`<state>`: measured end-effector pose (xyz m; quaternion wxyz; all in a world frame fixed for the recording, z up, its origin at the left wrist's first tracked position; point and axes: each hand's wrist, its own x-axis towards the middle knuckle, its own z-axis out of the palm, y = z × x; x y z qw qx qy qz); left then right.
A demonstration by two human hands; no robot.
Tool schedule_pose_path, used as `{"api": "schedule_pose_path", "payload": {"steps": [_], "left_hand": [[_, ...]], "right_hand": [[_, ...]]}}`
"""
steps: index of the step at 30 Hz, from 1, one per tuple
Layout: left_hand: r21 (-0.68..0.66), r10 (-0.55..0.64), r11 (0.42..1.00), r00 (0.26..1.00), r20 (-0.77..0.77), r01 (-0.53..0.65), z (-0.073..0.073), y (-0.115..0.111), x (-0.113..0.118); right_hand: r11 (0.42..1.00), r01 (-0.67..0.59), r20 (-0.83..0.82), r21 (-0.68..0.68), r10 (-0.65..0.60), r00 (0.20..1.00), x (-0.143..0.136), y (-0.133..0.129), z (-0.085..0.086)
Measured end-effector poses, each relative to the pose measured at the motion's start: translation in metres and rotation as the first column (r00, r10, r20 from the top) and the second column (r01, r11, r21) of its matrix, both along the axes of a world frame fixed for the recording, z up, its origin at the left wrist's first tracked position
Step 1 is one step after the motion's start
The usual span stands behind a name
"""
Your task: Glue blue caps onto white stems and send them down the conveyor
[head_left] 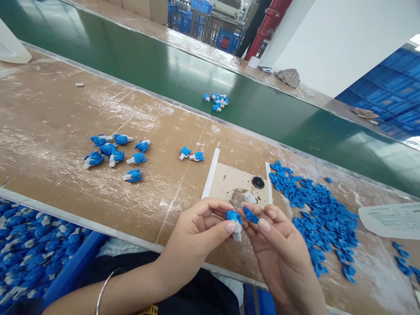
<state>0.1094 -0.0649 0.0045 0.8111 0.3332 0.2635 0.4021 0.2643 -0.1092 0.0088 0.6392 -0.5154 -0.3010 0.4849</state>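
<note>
My left hand pinches a blue-and-white piece, its white stem pointing down. Close beside it, my right hand holds a small loose blue part between thumb and fingers; a narrow gap separates the two. Just beyond my hands lies a taped cardboard sheet with a black round cap and a wet patch on it. A large heap of loose blue parts spreads to the right. Two blue-and-white pieces lie left of the sheet, and several more lie farther left.
A blue crate full of blue-and-white pieces stands at the lower left. Behind the table runs a green conveyor belt carrying a small cluster of pieces. Translucent containers sit at the right and upper left.
</note>
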Motion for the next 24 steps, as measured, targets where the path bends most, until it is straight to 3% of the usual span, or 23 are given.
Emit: {"api": "schedule_pose_path", "payload": {"steps": [2, 4, 7, 10, 12, 14, 16, 18, 20, 24], "left_hand": [[-0.014, 0.011, 1.000, 0.999, -0.047, -0.012, -0.002, 0.001, -0.001], [-0.018, 0.023, 1.000, 0.996, -0.089, -0.025, -0.005, 0.003, -0.001], [0.047, 0.041, 0.998, 0.980, -0.196, -0.033, -0.010, 0.007, -0.003], [0.297, 0.129, 0.955, 0.898, -0.421, 0.002, -0.014, 0.013, -0.007], [0.552, 0.286, 0.829, 0.786, -0.548, 0.083, -0.015, 0.020, -0.013], [0.742, 0.473, 0.622, 0.635, -0.611, 0.251, -0.017, 0.029, -0.023], [0.765, 0.618, 0.435, 0.459, -0.637, 0.475, -0.017, 0.040, -0.036], [0.676, 0.686, 0.328, 0.325, -0.651, 0.660, -0.017, 0.051, -0.050], [0.611, 0.681, 0.254, 0.310, -0.663, 0.750, -0.013, 0.063, -0.064], [0.608, 0.617, 0.135, 0.414, -0.670, 0.783, 0.010, 0.102, -0.069]], "right_hand": [[0.978, 0.170, 0.253, 0.121, -0.196, 0.947, 0.011, 0.004, -0.005], [0.944, 0.234, 0.485, 0.232, -0.321, 0.814, 0.024, 0.009, -0.011], [0.967, 0.155, 0.707, 0.201, -0.253, 0.661, 0.035, 0.013, -0.018], [0.988, 0.095, 0.831, 0.125, -0.157, 0.534, 0.035, 0.013, -0.022], [0.992, 0.074, 0.864, 0.105, -0.128, 0.487, 0.032, 0.013, -0.023], [0.992, 0.064, 0.870, 0.111, -0.128, 0.476, 0.031, 0.013, -0.024], [0.989, 0.079, 0.866, 0.121, -0.144, 0.479, 0.032, 0.013, -0.024], [0.989, 0.085, 0.852, 0.117, -0.144, 0.503, 0.034, 0.013, -0.025], [0.993, 0.059, 0.833, 0.103, -0.119, 0.540, 0.036, 0.013, -0.026], [0.990, 0.071, 0.840, 0.123, -0.141, 0.523, 0.033, 0.014, -0.028]]}}
